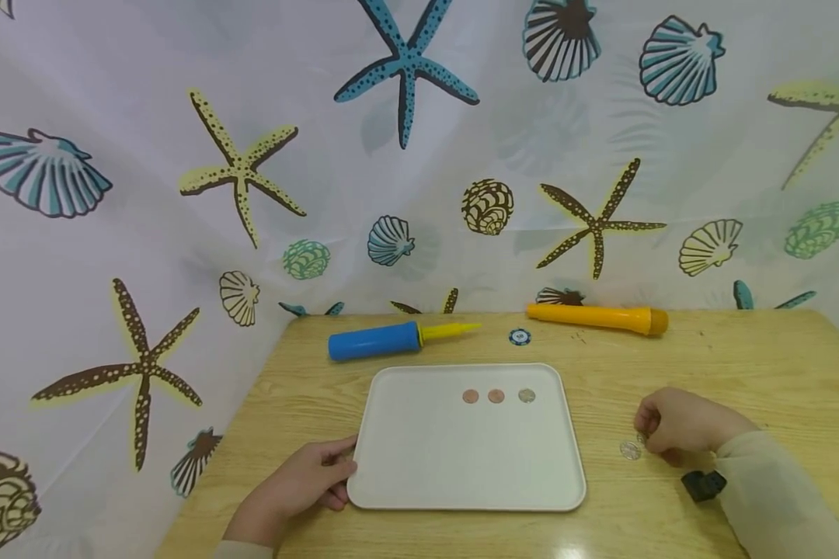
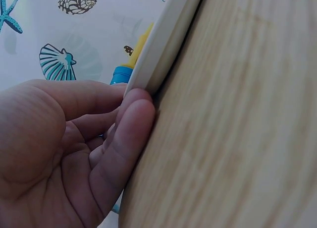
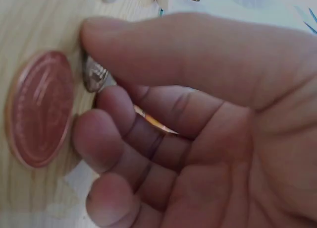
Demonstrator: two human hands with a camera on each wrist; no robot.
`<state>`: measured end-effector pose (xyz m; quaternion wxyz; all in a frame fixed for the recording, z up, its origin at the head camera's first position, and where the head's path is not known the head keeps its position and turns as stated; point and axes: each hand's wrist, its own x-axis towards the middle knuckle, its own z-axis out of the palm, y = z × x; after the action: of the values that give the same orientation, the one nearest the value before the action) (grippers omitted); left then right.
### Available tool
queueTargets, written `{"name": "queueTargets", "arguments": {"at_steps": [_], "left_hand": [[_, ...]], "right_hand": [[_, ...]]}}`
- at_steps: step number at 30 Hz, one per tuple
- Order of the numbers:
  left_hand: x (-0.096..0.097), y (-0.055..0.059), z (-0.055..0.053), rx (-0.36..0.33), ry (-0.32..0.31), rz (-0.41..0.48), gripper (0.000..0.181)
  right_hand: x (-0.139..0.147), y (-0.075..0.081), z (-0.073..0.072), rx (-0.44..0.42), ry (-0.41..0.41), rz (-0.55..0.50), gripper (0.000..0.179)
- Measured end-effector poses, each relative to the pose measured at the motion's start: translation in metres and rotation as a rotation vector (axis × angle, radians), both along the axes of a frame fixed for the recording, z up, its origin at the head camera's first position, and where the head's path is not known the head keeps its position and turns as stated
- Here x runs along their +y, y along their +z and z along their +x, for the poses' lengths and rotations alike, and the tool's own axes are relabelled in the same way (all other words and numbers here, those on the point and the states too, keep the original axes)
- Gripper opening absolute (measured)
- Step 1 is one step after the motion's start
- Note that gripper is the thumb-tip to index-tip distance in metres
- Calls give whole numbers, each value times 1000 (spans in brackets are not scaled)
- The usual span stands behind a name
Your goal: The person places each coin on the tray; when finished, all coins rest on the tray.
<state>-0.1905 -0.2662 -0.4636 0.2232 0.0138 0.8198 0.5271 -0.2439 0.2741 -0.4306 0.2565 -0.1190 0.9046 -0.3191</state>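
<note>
My left hand (image 1: 308, 485) holds the left rim of a white tray (image 1: 454, 481), thumb and fingertips right at its edge. Three coins lie in a row near the tray's far side: two copper ones (image 1: 470, 396) and a silver one (image 1: 527, 395). Right of the tray, my right hand (image 1: 692, 423) is low over the table, pinching a silver coin (image 3: 95, 74) between thumb and fingertips. Another silver coin (image 1: 630, 449) lies flat beside the thumb. In the right wrist view, a copper coin (image 3: 42, 109) shows by the other fingertips; the hand hides it from the head view.
Behind the tray lie a blue pump (image 1: 374, 341) with a yellow nozzle, a blue-and-white poker chip (image 1: 520, 336) and an orange toy microphone (image 1: 594, 317). A curtain (image 1: 426, 194) printed with shells and starfish hangs along the wooden table's (image 1: 755, 365) back and left.
</note>
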Motion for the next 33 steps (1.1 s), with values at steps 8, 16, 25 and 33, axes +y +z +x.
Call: {"name": "queueTargets", "arguments": {"at_steps": [8, 16, 25, 33], "left_hand": [[-1, 1, -1, 19, -12, 6, 62], [1, 4, 2, -2, -4, -8, 62], [1, 2, 1, -3, 9, -15, 61], [0, 2, 1, -1, 6, -6, 62]], "right_hand": [[-6, 3, 1, -14, -8, 44, 17], [-3, 3, 1, 28, -15, 113, 14], [-3, 1, 3, 6, -53, 132, 10], [-1, -3, 3, 7, -41, 96, 13]]}}
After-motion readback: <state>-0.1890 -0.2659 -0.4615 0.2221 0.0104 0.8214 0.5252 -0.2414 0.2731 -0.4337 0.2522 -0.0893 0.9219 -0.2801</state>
